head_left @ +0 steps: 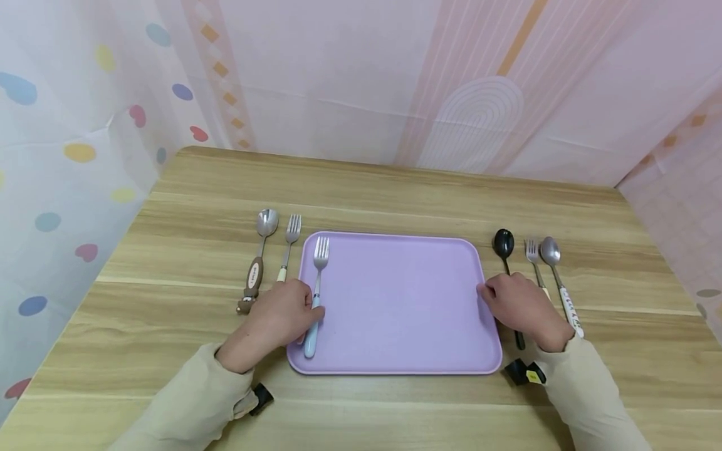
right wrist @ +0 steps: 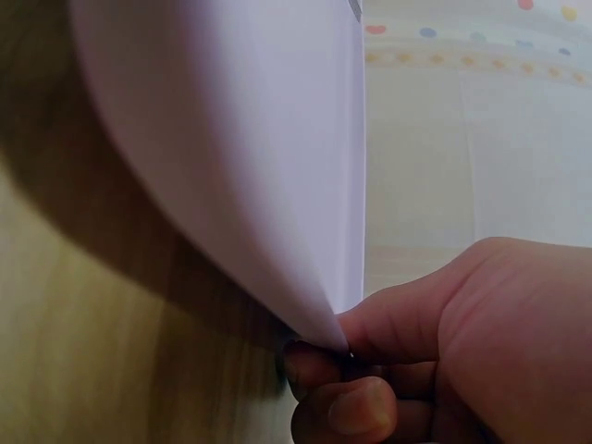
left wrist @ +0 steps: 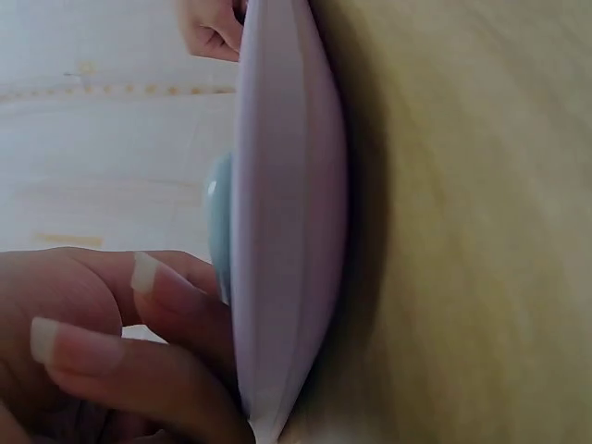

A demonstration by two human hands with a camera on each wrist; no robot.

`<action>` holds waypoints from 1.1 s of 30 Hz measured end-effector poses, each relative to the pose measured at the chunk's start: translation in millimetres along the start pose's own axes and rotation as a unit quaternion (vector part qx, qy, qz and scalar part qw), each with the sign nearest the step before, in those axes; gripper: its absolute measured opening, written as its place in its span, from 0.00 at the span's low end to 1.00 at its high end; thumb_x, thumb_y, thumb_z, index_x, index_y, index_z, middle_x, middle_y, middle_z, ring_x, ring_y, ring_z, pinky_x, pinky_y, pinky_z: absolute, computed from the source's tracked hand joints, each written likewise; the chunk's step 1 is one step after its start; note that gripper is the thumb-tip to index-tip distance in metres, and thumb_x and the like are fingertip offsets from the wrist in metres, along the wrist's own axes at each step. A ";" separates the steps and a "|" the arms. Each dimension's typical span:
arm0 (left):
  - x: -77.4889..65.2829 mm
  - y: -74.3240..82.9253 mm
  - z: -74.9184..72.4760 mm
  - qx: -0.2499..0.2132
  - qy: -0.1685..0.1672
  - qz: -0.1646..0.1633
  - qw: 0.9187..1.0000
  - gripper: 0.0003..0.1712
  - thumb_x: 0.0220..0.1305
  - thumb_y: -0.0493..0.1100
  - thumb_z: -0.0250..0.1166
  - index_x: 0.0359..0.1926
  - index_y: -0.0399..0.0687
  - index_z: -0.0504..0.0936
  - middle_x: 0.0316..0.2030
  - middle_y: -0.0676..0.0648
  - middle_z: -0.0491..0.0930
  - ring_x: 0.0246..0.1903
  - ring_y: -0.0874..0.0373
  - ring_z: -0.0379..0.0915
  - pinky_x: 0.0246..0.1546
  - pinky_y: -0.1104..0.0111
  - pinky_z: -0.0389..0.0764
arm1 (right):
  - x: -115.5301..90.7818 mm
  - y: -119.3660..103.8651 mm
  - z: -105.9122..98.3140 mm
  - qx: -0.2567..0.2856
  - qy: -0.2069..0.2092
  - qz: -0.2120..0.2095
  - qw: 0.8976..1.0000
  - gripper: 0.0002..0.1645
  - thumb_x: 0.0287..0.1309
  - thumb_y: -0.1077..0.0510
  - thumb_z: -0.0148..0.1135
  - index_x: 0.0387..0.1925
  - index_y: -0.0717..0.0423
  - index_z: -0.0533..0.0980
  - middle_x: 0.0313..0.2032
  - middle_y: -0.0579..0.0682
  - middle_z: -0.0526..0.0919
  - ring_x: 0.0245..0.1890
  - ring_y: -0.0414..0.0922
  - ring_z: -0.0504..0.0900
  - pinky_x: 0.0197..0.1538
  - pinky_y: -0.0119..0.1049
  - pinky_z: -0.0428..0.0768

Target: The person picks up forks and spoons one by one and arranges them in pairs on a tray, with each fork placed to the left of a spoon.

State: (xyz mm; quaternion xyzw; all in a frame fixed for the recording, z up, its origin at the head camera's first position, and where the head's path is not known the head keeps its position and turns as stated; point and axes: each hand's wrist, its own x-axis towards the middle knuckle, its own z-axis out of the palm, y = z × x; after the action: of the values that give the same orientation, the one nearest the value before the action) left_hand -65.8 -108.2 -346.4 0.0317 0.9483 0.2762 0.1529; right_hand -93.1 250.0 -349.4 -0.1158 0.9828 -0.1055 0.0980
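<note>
A lilac tray is in front of me, and a blue-handled fork lies along its left side. My left hand grips the tray's left edge, its thumb lying across the fork's handle. In the left wrist view, curled fingers sit against the tray's rim, with the blue handle just above it. My right hand pinches the tray's right rim. The right wrist view shows the thumb on one side of the tray's edge and curled fingers on the other.
Left of the tray lie a brown bear-handled spoon and a cream-handled fork. On its right are a black spoon, a small fork and a spoon with a patterned white handle. A patterned curtain hangs behind the wooden table.
</note>
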 end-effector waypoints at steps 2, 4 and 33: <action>-0.2 0.1 0.3 0.008 0.001 0.003 1.000 0.17 0.54 0.44 0.61 0.13 0.46 0.69 0.06 0.52 0.69 0.07 0.62 0.67 0.09 0.72 0.62 | 0.1 0.1 0.0 0.000 0.000 -0.002 1.000 0.24 0.62 0.55 0.48 0.10 0.50 0.60 0.11 0.45 0.61 0.12 0.40 0.64 0.17 0.34 0.64; -0.6 0.5 -0.1 0.014 0.002 0.004 1.000 0.18 0.54 0.44 0.62 0.13 0.46 0.69 0.05 0.52 0.69 0.07 0.62 0.67 0.09 0.72 0.62 | 0.3 0.1 -0.2 -0.001 0.001 -0.004 1.000 0.24 0.62 0.55 0.48 0.10 0.50 0.60 0.11 0.45 0.61 0.12 0.40 0.64 0.17 0.34 0.64; -6.7 3.4 -2.9 0.014 -0.016 0.001 1.000 0.20 0.56 0.47 0.64 0.12 0.46 0.72 0.04 0.51 0.67 0.07 0.60 0.65 0.10 0.72 0.61 | -1.2 -2.1 -1.3 0.006 -0.007 0.005 1.000 0.23 0.63 0.55 0.48 0.11 0.51 0.62 0.12 0.45 0.61 0.12 0.41 0.65 0.17 0.34 0.64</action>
State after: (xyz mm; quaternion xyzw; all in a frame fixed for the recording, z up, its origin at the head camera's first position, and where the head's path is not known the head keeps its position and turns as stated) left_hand -60.4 -107.8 -340.5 0.0396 0.9496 0.2623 0.1671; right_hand -91.8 248.5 -347.4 -0.1108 0.9819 -0.1102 0.1066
